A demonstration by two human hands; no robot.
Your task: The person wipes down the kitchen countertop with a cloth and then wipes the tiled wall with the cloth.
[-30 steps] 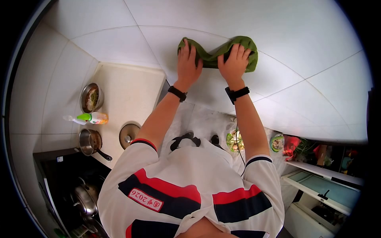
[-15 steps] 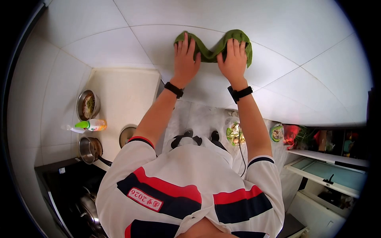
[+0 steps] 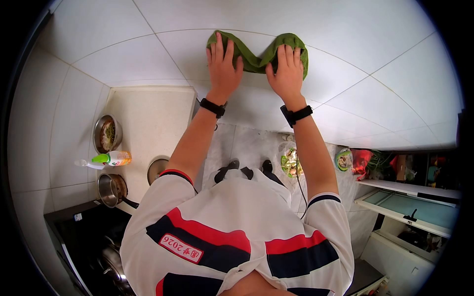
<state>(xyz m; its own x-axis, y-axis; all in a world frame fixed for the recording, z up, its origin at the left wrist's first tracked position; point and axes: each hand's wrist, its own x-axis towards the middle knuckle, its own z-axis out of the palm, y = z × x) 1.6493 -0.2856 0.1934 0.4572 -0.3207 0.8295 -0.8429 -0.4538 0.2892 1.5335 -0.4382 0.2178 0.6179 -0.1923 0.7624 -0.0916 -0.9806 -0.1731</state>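
Observation:
A green cloth [image 3: 254,61] lies against the white tiled wall [image 3: 335,29], sagging in the middle between my two hands. My left hand [image 3: 224,71] presses on its left end, fingers spread and laid flat over the fabric. On the right end rests my right hand [image 3: 286,74], its fingers stretched upward and flat on the cloth. Both wrists wear black bands. Part of the cloth is hidden under the palms.
At left, a counter [image 3: 143,113] bears a metal bowl of food [image 3: 107,134], a spray bottle [image 3: 116,158], a saucepan [image 3: 111,190] and a lid [image 3: 157,168]. Below is a black stove [image 3: 74,237]. Bagged vegetables [image 3: 290,163] sit on the floor; an open cabinet [image 3: 419,212] stands right.
Both hands and the green cloth have shifted up and slightly left in view. The counter and its objects appear a little lower and farther left. Both hands stay on the cloth.

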